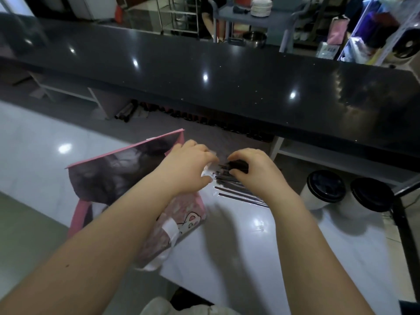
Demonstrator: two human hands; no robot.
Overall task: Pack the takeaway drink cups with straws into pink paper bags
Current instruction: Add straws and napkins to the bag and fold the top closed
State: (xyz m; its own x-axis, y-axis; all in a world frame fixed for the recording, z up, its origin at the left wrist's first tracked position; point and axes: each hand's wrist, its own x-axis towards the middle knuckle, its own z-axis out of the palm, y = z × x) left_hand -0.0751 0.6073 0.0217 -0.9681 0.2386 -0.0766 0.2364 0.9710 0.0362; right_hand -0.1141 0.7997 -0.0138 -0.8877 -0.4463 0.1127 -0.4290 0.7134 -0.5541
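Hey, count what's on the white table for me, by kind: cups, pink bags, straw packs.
Cups, white with black lids: 2
Pink bags: 1 open one; a flat stack lies in front, number unclear
Straw packs: 1, under both hands
Total: 4, with the stack left out

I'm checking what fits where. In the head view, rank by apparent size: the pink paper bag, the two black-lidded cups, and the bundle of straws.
1. pink paper bag, clearly largest.
2. The two cups look alike, so I won't rank them.
3. straws, partly hidden under the right hand.
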